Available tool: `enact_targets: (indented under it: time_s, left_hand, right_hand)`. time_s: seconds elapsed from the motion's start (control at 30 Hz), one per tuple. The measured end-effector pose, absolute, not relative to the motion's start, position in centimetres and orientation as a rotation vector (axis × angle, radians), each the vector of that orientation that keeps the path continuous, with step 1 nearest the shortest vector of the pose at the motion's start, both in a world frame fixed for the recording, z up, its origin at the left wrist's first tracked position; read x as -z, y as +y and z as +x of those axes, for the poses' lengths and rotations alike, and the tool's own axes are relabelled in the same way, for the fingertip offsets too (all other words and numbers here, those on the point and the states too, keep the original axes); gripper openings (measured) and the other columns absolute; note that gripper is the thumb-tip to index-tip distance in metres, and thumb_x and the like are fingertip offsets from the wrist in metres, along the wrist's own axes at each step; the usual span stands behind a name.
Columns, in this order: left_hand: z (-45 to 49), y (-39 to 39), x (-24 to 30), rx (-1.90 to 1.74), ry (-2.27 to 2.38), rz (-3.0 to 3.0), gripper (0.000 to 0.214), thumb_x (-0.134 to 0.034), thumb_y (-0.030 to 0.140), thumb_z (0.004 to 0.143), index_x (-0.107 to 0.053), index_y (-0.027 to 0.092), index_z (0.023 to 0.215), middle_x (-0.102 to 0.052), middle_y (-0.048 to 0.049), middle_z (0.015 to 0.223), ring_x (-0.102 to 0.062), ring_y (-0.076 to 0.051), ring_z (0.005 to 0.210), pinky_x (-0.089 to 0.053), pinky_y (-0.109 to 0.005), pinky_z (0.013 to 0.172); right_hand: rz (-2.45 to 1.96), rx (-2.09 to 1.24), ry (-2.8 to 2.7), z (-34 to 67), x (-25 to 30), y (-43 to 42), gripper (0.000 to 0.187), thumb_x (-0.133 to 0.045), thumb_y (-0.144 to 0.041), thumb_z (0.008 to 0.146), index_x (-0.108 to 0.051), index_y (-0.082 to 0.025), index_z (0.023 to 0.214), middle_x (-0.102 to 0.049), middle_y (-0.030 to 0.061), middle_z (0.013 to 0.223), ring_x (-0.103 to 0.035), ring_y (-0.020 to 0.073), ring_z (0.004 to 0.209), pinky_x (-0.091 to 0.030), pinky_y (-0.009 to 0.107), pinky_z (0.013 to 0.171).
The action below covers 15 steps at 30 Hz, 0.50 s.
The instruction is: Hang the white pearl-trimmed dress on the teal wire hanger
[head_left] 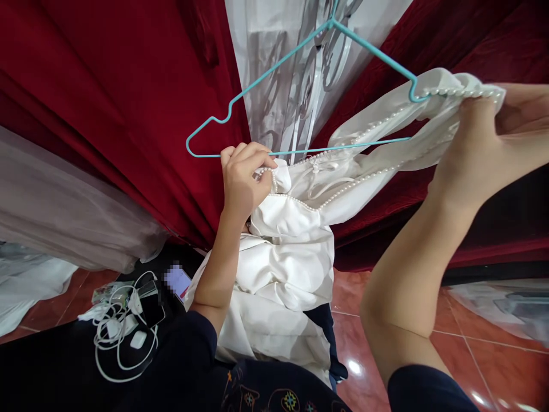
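Observation:
A white satin dress with pearl-trimmed edges hangs down in front of me, its lower part over my lap. My left hand is closed by the lower bar of a light blue hanger, pinching a pearl-edged strap of the dress. At the right, my right hand holds the other pearl-trimmed strap stretched out, its thumb partly hidden by the fabric. That strap passes over the hanger's right shoulder notch. The hanger's left end is bare. Some fingers of my right hand run past the frame edge.
Red curtains and a white drape are close behind the hanger. On a black surface at lower left lie tangled white cables, a lit phone and a small white case. Red floor tiles show below.

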<state>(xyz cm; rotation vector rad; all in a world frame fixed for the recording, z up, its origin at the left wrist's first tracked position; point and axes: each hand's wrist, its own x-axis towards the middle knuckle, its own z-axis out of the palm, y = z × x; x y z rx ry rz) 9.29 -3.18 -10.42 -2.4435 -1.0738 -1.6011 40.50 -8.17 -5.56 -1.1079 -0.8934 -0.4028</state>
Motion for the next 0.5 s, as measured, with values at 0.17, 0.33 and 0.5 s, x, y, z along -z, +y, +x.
enact_targets:
  time_s: [0.17, 0.33, 0.5]
  left_hand:
    - [8.7, -3.1, 10.5, 1.547, -1.053, -2.474, 0.026, -0.059, -0.001, 0.081, -0.066, 0.023, 0.078, -0.076, 0.0019, 0.1, -0.067, -0.022, 0.094, -0.04, -0.048, 0.11]
    - [8.3, -2.8, 10.3, 1.528, -1.081, -2.473, 0.027, -0.06, -0.001, 0.084, -0.069, 0.023, 0.083, -0.076, 0.0017, 0.102, -0.068, -0.022, 0.096, -0.041, -0.049, 0.11]
    - [8.5, -2.8, 9.7, 1.494, -1.167, -2.508, 0.03, -0.058, -0.001, 0.088, -0.074, 0.024, 0.084, -0.078, 0.0022, 0.102, -0.069, -0.021, 0.095, -0.043, -0.049, 0.111]
  right_hand:
    - [-1.16, 0.361, -0.814, 41.7, 6.0, -6.5, 0.02, -0.065, -0.01, 0.083, -0.062, -0.024, 0.068, -0.066, -0.0048, 0.074, -0.066, 0.0095, 0.077, -0.045, 0.032, 0.074]
    - [-1.293, 0.412, -0.738, 41.8, 5.3, -5.5, 0.046, -0.06, 0.008, 0.078, -0.043, -0.027, 0.053, -0.042, -0.0034, 0.058, -0.051, 0.0098, 0.062, -0.041, 0.032, 0.067]
    - [-1.445, 0.474, -0.756, 42.9, 7.1, -7.1, 0.038, -0.053, 0.016, 0.069, -0.052, -0.019, 0.055, -0.046, -0.0017, 0.057, -0.052, 0.0115, 0.06, -0.037, 0.031, 0.062]
